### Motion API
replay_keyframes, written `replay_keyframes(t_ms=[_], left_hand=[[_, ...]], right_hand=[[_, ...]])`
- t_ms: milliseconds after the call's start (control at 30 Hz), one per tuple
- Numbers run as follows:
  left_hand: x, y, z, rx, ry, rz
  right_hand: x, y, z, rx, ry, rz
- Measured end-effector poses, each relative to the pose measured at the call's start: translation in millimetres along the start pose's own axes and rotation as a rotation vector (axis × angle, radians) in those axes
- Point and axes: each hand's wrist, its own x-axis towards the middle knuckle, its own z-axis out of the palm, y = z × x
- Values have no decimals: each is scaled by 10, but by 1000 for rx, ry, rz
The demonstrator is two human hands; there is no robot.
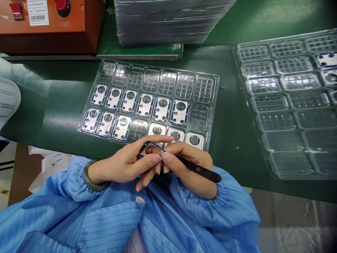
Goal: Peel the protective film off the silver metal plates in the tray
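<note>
My left hand (123, 162) is closed around a small plate (143, 149) with a dark rim and a large round hole, holding it tilted in front of my body. Black tweezers (201, 170) lie in my right hand (185, 158), their broad end pointing back past my wrist. The fingertips of both hands meet at the plate's right edge, so the tweezers' tips are hidden. Just beyond my hands is a clear plastic tray (214, 105). Several silvery plates (146, 105) with round holes and blue edges sit in its compartments; the back row holds none.
A second clear tray (279, 140) lies to the right, with a few plates at its far edge. At the back stand a tall stack of trays (168, 21) and an orange box (47, 38) with a red knob. Paper (9, 100) sits at the left edge.
</note>
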Motion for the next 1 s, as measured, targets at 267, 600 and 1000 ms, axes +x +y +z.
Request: replay_keyframes(t_ms=[267,600,1000], left_hand=[[6,40,5,102,4,10],[18,-3,16,151,24,75],[70,36,63,-243,29,93]], right_hand=[[3,10,21,80,-4,51],[21,10,4,122,-5,146],[70,-60,77,253,37,122]])
